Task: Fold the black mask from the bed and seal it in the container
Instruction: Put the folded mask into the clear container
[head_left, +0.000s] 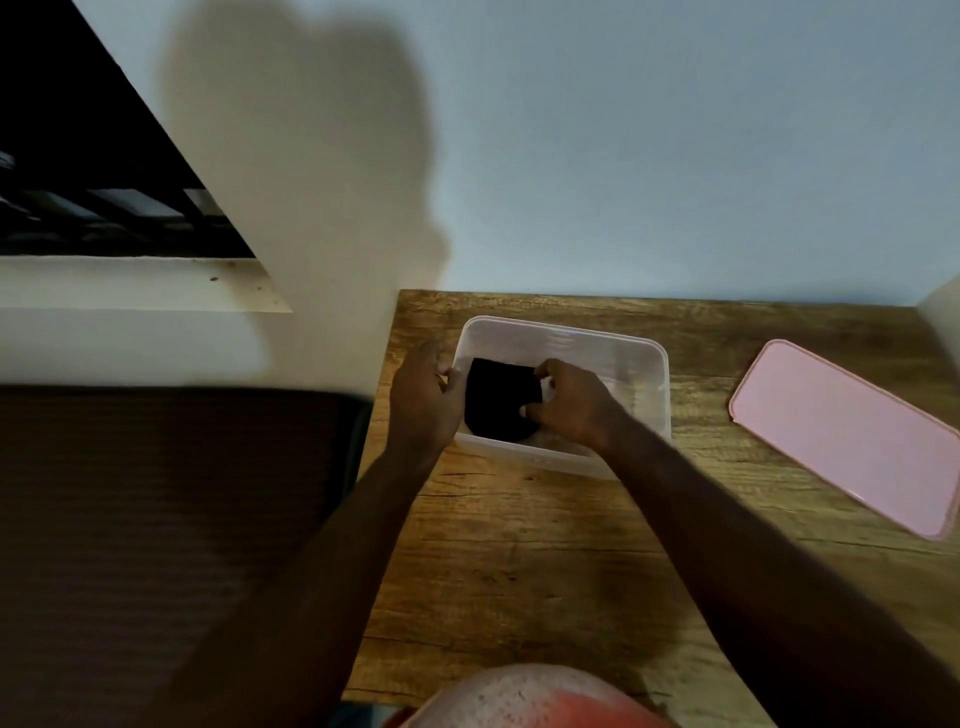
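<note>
Folded mask going into the open container; the lid is not yet on.

The wooden table (519, 545) carries a clear container (639, 364) near its far left corner and the pink lid (847, 436) well apart toward the right edge. The left hand (423, 397) grips the container's left wall; the right hand (574, 402) pinches the black mask (498, 400) inside. Next, I judge: let go, fetch the lid, press it shut.

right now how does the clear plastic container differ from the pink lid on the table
The clear plastic container is see-through and deep, while the flat pink lid is opaque. The container lies between both hands and holds the folded black mask; the lid lies apart to the right, untouched and angled. Both are rounded rectangles resting on the wooden table.
</note>
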